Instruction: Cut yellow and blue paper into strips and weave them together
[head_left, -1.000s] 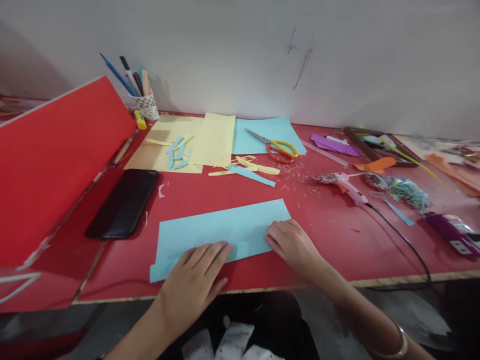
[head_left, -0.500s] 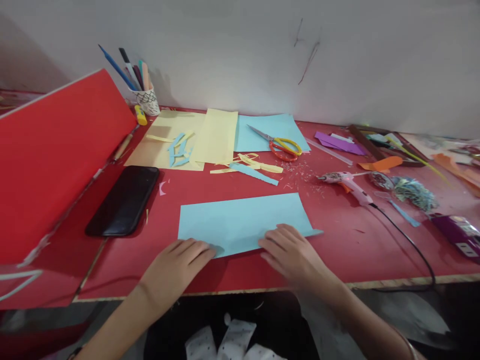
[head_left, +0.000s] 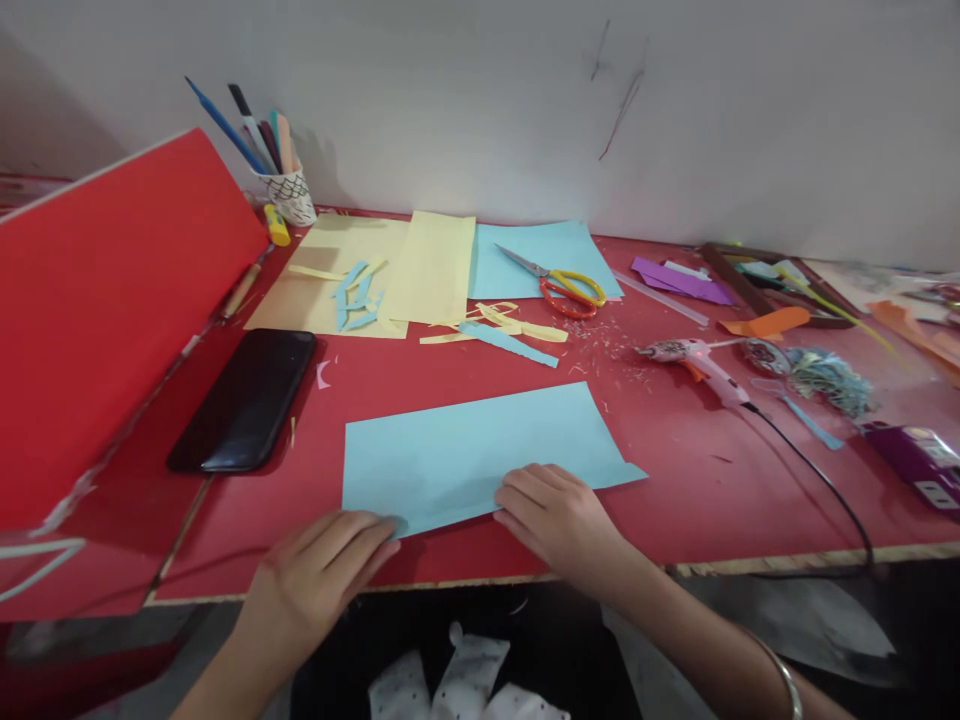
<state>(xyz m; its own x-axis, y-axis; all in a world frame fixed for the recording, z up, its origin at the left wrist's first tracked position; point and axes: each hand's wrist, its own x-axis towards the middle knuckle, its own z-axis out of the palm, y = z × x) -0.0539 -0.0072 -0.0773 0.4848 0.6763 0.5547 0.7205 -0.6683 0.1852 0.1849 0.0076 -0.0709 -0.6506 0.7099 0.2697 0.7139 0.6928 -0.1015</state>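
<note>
A light blue sheet of paper [head_left: 465,445] lies flat on the red table, with a narrow strip folded along its near edge and a small flap sticking out at the right corner. My left hand [head_left: 322,560] has its fingers closed on the sheet's near left corner, the thumb side hidden beneath. My right hand [head_left: 551,515] presses its bent fingers along the folded near edge, right of the middle. Beyond the sheet lie yellow paper strips [head_left: 517,325], a blue strip [head_left: 510,343] and scissors [head_left: 555,280] with red and yellow handles.
A black phone [head_left: 244,400] and a propped red board [head_left: 120,320] are on the left. A pink glue gun [head_left: 697,365] with a black cord lies at right, near a purple device [head_left: 919,465]. Behind are yellow sheets [head_left: 435,265] and a pen cup [head_left: 291,197].
The blue sheet has shifted slightly left and toward me, tilting a little. My left hand has moved left and nearer; my right hand has slid left along the near edge.
</note>
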